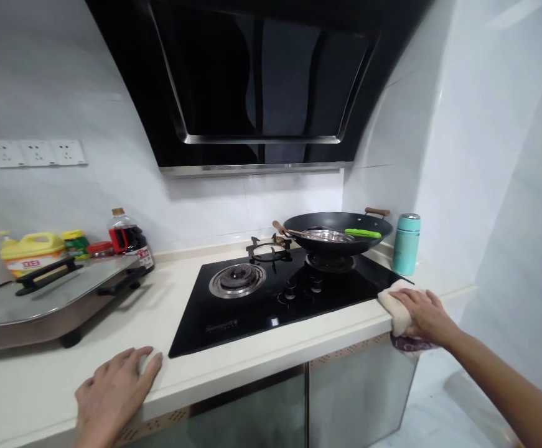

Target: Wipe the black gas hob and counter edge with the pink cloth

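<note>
My right hand (422, 314) presses a pale cloth (396, 305) against the counter's front edge, by the right corner of the black gas hob (252, 311). A purple part of the cloth hangs below the edge. My left hand (116, 386) rests on the white counter (158, 311) left of the hob, fingers spread and nothing in them. On the hob's right burner stands a black wok (336, 249) holding a metal item and a bright green handle (363, 233). The left burner (238, 280) is bare, its pan support (271, 249) lying behind it.
A teal flask (406, 244) stands near the wall, just beyond the cloth. At left sits an electric pan with a glass lid (65, 286). Behind it are a yellow jug (32, 254) and a dark sauce bottle (130, 239). A black range hood (261, 87) overhangs the hob.
</note>
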`<state>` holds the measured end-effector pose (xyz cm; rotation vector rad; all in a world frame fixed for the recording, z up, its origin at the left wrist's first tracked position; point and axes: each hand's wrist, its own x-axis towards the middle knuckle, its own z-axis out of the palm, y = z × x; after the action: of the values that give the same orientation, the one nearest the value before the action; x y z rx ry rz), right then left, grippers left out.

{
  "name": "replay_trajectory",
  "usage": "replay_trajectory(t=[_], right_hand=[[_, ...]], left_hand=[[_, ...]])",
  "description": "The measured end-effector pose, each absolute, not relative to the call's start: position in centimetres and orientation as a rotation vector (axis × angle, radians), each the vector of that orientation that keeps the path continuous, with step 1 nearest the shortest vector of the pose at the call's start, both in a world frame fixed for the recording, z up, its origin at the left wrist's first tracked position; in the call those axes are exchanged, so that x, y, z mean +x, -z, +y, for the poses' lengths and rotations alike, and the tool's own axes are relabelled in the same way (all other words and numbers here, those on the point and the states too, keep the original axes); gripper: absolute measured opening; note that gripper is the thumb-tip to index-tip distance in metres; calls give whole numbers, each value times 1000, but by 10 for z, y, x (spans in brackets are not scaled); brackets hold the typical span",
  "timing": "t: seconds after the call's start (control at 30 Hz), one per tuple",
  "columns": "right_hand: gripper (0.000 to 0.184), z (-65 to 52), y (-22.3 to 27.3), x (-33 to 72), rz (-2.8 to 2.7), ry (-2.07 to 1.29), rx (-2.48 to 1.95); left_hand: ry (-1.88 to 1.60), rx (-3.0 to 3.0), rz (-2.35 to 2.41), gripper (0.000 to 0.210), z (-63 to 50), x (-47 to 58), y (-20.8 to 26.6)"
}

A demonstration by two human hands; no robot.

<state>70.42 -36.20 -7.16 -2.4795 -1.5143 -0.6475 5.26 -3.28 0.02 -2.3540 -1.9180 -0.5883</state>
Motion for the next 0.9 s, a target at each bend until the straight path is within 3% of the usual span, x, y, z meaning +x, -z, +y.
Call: replay_trajectory(t=[0.27,0.63,0.77,0.9], right_hand=[[78,-354,79,678,-1501,772,-2449],[91,-258,62,477,-1970,491,-2051],[75,-255,63,465,-2100,602,-1785],[55,-275,73,523,-2070,714,-1614]], left_hand=[[569,-2330,-1927,55,-39,61,-5],[495,-2328,-1982,58,-47,63,-13],[530,-2342,-1963,56,-45,59,-9],[536,-2351,-1957,56,-43,56,-6]])
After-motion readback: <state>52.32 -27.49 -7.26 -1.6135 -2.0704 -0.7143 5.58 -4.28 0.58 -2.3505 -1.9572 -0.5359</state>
